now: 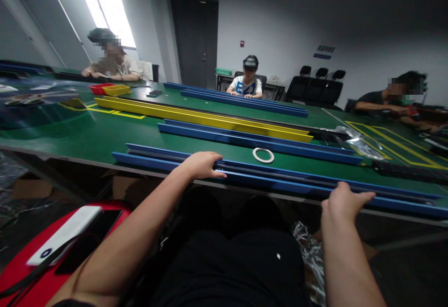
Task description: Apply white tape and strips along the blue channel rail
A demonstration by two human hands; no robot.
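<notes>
A long blue channel rail with a dark strip lying in its groove runs along the near edge of the table. My left hand spans it left of the middle, thumb on the near side and fingers over the far wall. Farther right, my right hand is at the near side of the same rail, its thumb or finger stretched along it; the other fingers are partly hidden. Both hands are closed on the rail. Just beyond it lies a white ring, like a tape roll, touched by neither hand.
Behind are another blue rail, a yellow rail and more blue rails on the green table. Clear plastic lies right. Red and yellow trays stand at left. Three other people sit around. A red stool holds a white device.
</notes>
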